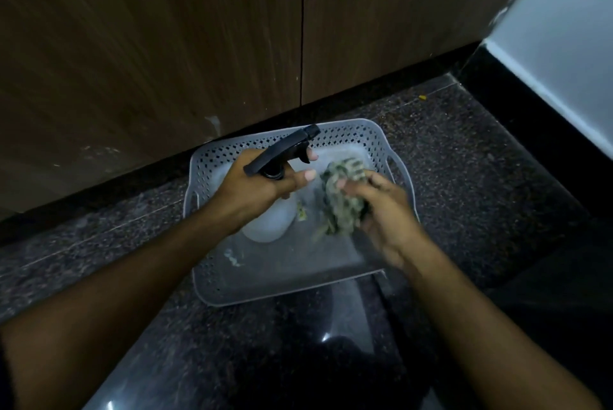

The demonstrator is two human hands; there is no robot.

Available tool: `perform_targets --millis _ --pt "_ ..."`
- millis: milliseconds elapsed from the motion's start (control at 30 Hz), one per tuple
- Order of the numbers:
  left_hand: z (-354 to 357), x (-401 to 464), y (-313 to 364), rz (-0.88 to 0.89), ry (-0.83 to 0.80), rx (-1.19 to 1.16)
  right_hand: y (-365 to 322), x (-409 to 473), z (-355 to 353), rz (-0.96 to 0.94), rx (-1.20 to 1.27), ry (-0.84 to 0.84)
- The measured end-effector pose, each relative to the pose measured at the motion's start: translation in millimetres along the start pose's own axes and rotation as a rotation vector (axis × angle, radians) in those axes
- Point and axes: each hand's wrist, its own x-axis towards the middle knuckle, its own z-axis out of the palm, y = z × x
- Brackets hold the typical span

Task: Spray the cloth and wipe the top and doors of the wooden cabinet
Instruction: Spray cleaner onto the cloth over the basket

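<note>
My left hand (255,184) grips a white spray bottle (268,222) by its neck, with a finger on the trigger of its black spray head (282,151). The nozzle points up and to the right. My right hand (381,207) holds a crumpled green-and-dark patterned cloth (345,197) just right of the bottle. Both hands hover over a grey perforated plastic basket (391,157) on the floor. The wooden cabinet doors (149,45) rise right behind the basket, with a vertical seam between two doors.
The basket sits on a dark speckled stone floor (481,161) against the cabinet's black base strip (365,91). A pale wall with a black skirting (564,45) stands at the right. A glossy dark shape (331,360) lies near my body at the bottom.
</note>
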Motion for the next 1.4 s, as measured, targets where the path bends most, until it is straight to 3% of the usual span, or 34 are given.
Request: perform_targets --millis 200,433,567,700,833,1033,1233,1400 --pt "-2 -4 10 0.034 0.018 0.33 -15 3 3 0.076 0.62 -0.25" --pt "-19 -8 17 -0.016 0.003 0.425 -14 8 16 0.088 0.708 -0.239" --pt "-22 -17 15 -0.026 0.062 0.409 -17 10 15 0.055 0.712 -0.272" --pt "-19 -19 10 -0.03 0.009 0.437 -16 13 16 0.093 0.62 -0.229" --pt "-18 -18 6 -0.041 -0.021 0.48 -9 15 15 0.127 0.546 -0.134" --pt "-26 -17 1 -0.017 0.044 0.577 -15 24 11 0.005 0.38 0.027" --pt "-21 -14 -1 -0.041 0.056 0.641 -20 25 9 0.033 0.439 -0.202" --pt "-20 -12 0 -0.055 0.072 0.682 -17 30 11 0.021 0.389 -0.124"
